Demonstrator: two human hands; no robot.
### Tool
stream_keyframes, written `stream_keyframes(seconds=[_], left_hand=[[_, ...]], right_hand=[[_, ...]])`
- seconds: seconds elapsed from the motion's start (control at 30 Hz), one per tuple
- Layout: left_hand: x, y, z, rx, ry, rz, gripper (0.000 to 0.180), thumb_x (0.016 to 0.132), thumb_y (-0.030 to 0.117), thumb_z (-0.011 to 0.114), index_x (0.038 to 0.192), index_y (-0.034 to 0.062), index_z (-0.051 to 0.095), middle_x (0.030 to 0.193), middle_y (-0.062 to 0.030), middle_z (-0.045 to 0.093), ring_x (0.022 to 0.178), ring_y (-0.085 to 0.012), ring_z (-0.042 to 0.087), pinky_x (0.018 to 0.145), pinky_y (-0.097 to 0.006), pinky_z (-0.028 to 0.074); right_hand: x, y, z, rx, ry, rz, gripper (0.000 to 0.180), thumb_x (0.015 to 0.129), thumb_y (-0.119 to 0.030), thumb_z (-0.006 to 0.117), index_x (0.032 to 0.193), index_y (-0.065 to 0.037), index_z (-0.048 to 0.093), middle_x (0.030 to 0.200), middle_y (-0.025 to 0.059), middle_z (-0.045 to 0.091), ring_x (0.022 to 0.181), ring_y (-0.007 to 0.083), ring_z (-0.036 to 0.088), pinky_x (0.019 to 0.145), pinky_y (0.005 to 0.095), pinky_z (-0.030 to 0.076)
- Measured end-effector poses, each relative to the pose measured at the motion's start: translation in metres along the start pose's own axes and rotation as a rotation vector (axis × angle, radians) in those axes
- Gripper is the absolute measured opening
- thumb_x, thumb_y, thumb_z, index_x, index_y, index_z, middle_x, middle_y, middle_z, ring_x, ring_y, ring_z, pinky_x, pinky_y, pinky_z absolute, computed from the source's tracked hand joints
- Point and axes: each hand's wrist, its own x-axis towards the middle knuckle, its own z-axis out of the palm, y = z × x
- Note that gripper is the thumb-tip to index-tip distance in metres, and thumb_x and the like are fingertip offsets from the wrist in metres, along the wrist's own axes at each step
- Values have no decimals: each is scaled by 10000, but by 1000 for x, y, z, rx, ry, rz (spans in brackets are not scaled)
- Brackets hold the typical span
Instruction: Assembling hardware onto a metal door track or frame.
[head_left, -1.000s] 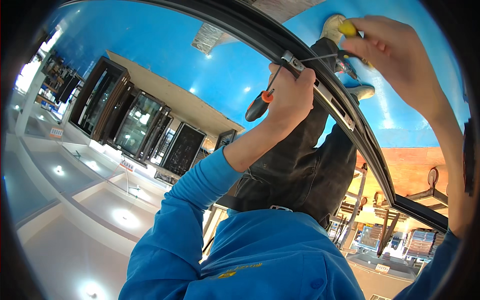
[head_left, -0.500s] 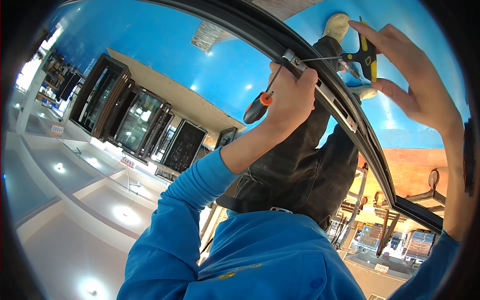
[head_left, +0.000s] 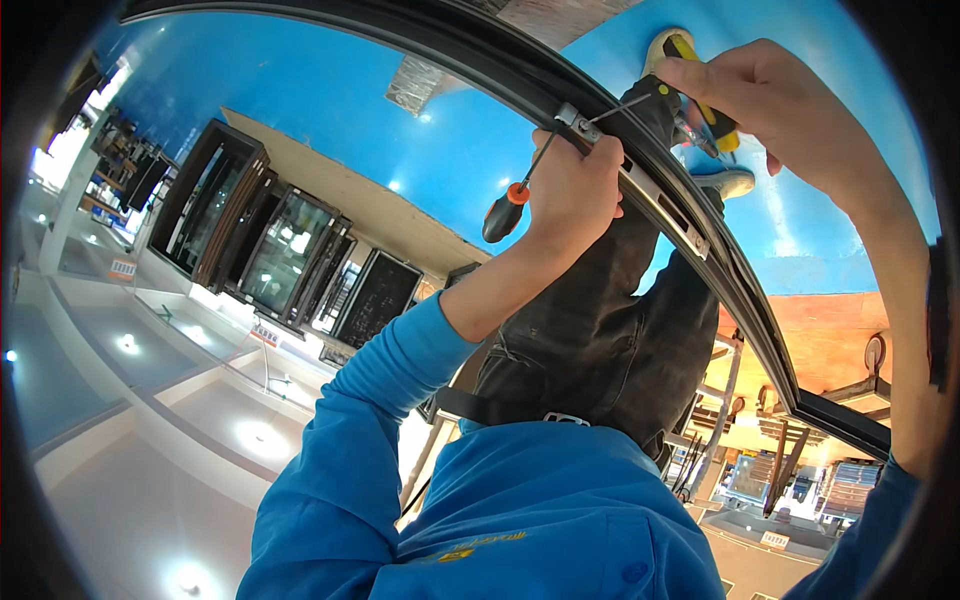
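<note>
A long black window or door frame profile curves across in front of my body. Set in it is a silver metal fitting. My left hand is closed beside this fitting, with a screwdriver in its grip; the black and orange handle hangs down to the left. Across the profile, my right hand has its thumb and fingers closed on the yellow and black handle of a T-handle hex key. The key's thin shaft points left to the fitting; whether its tip sits inside cannot be made out.
Dark framed window panels lean in a row at the left. Below the profile are my dark trousers and light shoes on a glossy blue floor. A wheeled trolley stands at the right.
My right hand has gone from spread fingers around the T-handle to a closed grip. The handle has turned and shifted slightly left. My left hand and screwdriver have shifted only a little.
</note>
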Motion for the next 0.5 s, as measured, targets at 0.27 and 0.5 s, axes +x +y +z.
stream_keyframes(seconds=[0.27, 0.5], left_hand=[[0, 2, -1, 31, -25, -16, 269, 956, 168, 573, 1030, -52, 438, 747, -106, 563, 494, -183, 559, 497, -319, 532], [0, 2, -4, 35, -32, -25, 259, 949, 176, 575, 1002, -59, 480, 727, -105, 567, 500, -189, 568, 506, -324, 528]], right_hand=[[-13, 14, 42, 1058, 202, 478, 438, 1062, -461, 660, 1318, -117, 748, 593, -18, 510, 436, 88, 370, 412, 225, 302], [-27, 24, 23, 647, -18, 29, 414, 1087, -299, 609, 1457, -118, 650, 843, 31, 607, 696, 123, 515, 614, 295, 417]])
